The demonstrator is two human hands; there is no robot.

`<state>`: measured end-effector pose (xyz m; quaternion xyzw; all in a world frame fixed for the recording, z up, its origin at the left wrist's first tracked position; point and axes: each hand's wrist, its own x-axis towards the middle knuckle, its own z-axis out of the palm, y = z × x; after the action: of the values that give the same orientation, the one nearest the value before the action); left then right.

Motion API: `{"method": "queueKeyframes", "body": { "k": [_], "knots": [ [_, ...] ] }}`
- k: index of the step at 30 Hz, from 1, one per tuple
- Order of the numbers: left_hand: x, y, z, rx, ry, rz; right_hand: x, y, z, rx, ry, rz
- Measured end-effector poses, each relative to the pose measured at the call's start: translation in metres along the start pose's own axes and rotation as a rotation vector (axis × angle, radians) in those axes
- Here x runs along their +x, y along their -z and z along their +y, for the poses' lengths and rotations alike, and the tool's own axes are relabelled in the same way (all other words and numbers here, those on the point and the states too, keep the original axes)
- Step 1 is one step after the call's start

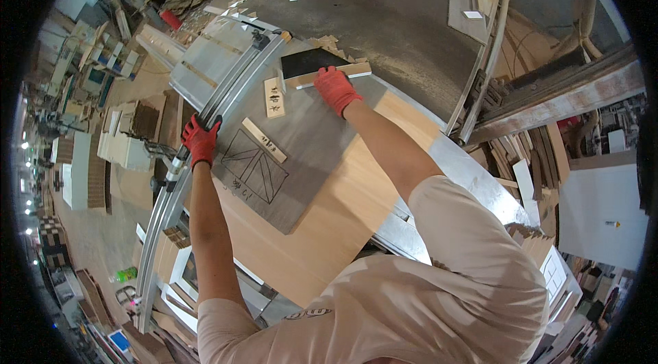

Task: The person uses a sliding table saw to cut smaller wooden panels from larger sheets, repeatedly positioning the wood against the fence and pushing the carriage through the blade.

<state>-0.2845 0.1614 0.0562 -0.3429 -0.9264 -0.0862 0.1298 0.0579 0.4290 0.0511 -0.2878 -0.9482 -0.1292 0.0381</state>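
We see a grey panel (301, 151) with pencilled lines; left hand (200, 141) fingers curl over its edge, right hand (336, 89) presses flat on it.

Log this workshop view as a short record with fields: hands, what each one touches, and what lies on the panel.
left hand: red glove, gripping the metal rail at the grey panel's left edge
right hand: red glove, pressing a wood strip beside a black board
on the panel: two small wood blocks, a drawn rectangle with crossing lines
under the panel: light wood sheet
beyond: dusty saw table
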Motion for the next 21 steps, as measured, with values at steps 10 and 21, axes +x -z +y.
{"method": "queueKeyframes", "body": {
  "k": [10,21],
  "knots": [
    [0.015,0.003,0.001,0.083,0.076,-0.178,0.012,-0.015,-0.007,-0.104,0.033,0.151],
    [0.027,-0.012,-0.005,0.045,0.067,-0.116,0.038,-0.038,-0.011,-0.174,0.082,0.148]
  ]
}}
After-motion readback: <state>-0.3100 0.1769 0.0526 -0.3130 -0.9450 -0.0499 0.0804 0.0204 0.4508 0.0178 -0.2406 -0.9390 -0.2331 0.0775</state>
